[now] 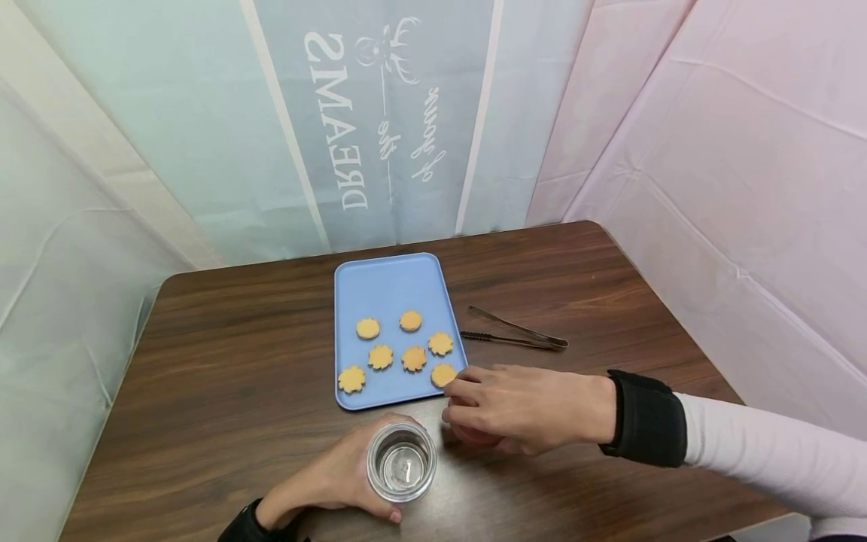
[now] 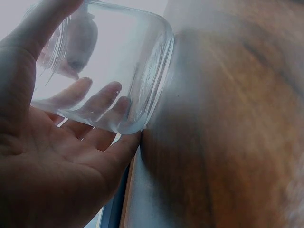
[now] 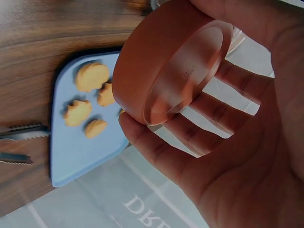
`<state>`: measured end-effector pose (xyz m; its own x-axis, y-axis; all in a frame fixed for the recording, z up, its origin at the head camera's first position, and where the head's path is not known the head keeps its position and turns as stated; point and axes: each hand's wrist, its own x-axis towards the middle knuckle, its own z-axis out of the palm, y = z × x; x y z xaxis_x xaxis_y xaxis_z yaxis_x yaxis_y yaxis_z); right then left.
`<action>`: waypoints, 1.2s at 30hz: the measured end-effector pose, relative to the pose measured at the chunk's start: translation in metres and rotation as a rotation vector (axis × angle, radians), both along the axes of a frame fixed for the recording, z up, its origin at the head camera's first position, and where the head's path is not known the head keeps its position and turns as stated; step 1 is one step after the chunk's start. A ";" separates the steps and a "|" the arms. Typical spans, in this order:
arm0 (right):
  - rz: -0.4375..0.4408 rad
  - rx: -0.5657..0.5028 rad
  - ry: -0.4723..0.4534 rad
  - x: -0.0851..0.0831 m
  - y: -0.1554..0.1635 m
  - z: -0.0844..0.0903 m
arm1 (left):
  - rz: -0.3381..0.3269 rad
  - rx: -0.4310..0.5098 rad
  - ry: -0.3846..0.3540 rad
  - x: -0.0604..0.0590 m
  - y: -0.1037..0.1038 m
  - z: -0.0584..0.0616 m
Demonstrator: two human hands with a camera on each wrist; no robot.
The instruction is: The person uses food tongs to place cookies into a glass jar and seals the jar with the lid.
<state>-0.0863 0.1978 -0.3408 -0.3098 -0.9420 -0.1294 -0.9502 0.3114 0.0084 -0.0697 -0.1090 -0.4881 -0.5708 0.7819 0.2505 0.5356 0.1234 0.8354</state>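
A glass jar (image 1: 402, 461) is gripped by the curled left hand (image 1: 345, 461); at the jar's two o'clock, a reddish-brown lid (image 3: 168, 64) is held in the right hand (image 1: 524, 405), fingers bent

The lid (image 3: 149, 61) is rust-red, the tray (image 1: 386, 286) plain blue, the table (image 1: 223, 369) wood-grained brown.

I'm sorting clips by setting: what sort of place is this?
Likely a makeshift, curtained-off booth: a curtain printed "DREAMS" hangs behind the wood-look table, and pale sheets hang on both sides.
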 end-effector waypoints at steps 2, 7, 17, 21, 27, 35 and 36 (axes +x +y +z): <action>-0.011 -0.011 -0.012 0.001 0.002 -0.003 | -0.002 0.003 0.019 0.000 0.000 -0.001; -0.036 0.003 -0.043 0.003 0.009 -0.011 | 0.002 -0.008 0.015 0.000 0.000 -0.001; -0.032 0.011 -0.048 0.009 0.018 -0.032 | 0.002 -0.011 -0.011 0.000 0.000 0.001; -0.031 -0.006 -0.059 0.012 0.021 -0.041 | -0.005 0.000 0.005 -0.001 0.000 0.000; -0.036 0.003 -0.068 0.013 0.021 -0.051 | 0.014 -0.015 -0.049 0.002 0.000 0.001; -0.066 0.020 -0.126 0.016 0.022 -0.060 | 0.013 -0.025 -0.096 0.004 0.000 0.003; -0.070 0.020 -0.130 0.015 0.022 -0.060 | 0.013 -0.023 -0.093 0.003 0.000 0.003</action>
